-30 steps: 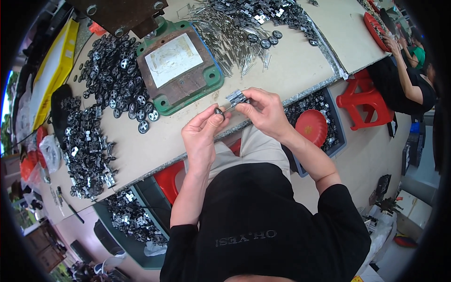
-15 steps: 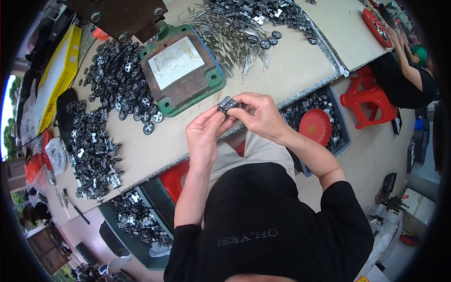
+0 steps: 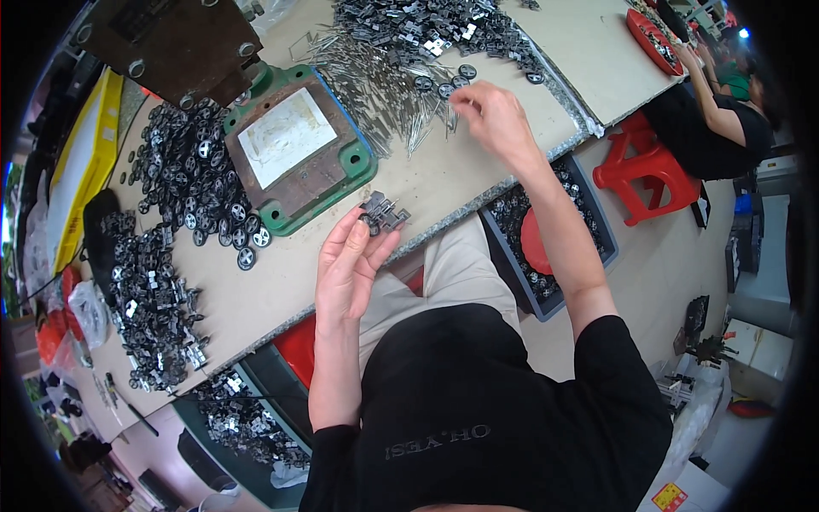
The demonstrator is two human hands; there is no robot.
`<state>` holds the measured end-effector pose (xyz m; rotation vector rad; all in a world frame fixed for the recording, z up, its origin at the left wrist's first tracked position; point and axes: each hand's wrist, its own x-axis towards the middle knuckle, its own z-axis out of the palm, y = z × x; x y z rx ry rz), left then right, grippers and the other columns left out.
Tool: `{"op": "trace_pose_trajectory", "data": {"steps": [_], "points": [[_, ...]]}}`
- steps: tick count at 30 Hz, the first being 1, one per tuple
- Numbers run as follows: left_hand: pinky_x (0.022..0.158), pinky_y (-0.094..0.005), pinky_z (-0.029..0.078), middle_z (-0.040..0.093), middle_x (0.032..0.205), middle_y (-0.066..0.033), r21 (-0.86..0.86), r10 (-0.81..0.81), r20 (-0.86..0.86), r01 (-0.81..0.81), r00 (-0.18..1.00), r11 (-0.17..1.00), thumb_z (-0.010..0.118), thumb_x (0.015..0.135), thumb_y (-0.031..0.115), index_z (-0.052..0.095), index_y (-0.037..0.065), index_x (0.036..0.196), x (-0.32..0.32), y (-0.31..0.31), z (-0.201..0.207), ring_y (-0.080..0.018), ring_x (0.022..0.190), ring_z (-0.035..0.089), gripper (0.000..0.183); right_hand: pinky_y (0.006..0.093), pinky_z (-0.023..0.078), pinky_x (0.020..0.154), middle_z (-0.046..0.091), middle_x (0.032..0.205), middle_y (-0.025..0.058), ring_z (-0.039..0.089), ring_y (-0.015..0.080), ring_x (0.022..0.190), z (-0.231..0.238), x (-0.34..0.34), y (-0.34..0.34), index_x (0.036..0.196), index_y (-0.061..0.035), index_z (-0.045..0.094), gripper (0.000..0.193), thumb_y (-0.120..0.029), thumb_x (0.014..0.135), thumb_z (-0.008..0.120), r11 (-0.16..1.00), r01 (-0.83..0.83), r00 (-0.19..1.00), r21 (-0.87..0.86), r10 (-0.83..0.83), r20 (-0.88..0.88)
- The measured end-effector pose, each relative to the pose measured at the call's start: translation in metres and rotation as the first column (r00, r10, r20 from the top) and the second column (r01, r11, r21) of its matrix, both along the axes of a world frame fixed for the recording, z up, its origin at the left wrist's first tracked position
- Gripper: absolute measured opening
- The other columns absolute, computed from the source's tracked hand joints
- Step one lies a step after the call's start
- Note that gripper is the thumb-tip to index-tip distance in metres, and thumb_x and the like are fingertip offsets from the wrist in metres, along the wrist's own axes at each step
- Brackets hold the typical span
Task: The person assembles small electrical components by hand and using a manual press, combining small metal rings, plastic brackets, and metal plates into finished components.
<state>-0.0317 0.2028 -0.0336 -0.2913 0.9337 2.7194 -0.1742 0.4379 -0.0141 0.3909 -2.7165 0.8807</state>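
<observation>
My left hand pinches a small black plastic chassis part with a wheel at its near end, held just above the table's front edge. Further right and away from me, my right hand is over the table with fingers curled together; whatever lies between the fingertips, if anything, is hidden. Close by those fingertips are a few loose black wheels and the right end of a spread of thin metal pins. Behind the pins lies a heap of small black and silver chassis parts.
A green-based press stands left of the pins, beside a pile of black spoked wheels. Assembled pieces are heaped at the left. Below the table edge stand a grey crate and a green bin. A red stool is at right.
My right hand has let go of the chassis part and moved away to the right, toward the pins and loose wheels. The left hand keeps the part. The view has shifted slightly.
</observation>
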Motion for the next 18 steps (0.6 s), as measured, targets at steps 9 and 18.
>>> {"op": "trace_pose_trajectory", "data": {"steps": [9,18], "points": [[0.089,-0.0348,0.050,0.057,0.109,-0.0175,-0.015,-0.015,0.001,0.015,1.000,1.000,0.049,0.091,0.012,0.046,-0.003,0.117,-0.001,0.000,0.000,-0.0344,0.106,0.054,0.031,0.0308,0.047,0.067,0.061,0.081,0.0087,0.059,0.0221,0.071,-0.002,-0.044,0.006,0.093,-0.0033,0.064,0.018,-0.009,0.075,0.063,0.977,-0.152,0.985,0.153,0.162,-0.056],[0.088,-0.0358,0.050,0.058,0.108,-0.0159,0.030,0.018,-0.035,-0.017,0.999,0.999,0.050,0.090,0.010,0.050,-0.004,0.114,0.000,0.008,0.004,-0.0303,0.102,0.058,0.028,0.0224,0.049,0.061,0.064,0.085,0.0059,0.060,0.0104,0.073,0.015,0.061,-0.041,0.095,0.0024,0.062,0.016,-0.005,0.081,0.062,0.723,-0.020,0.859,-0.690,0.366,0.359]]}}
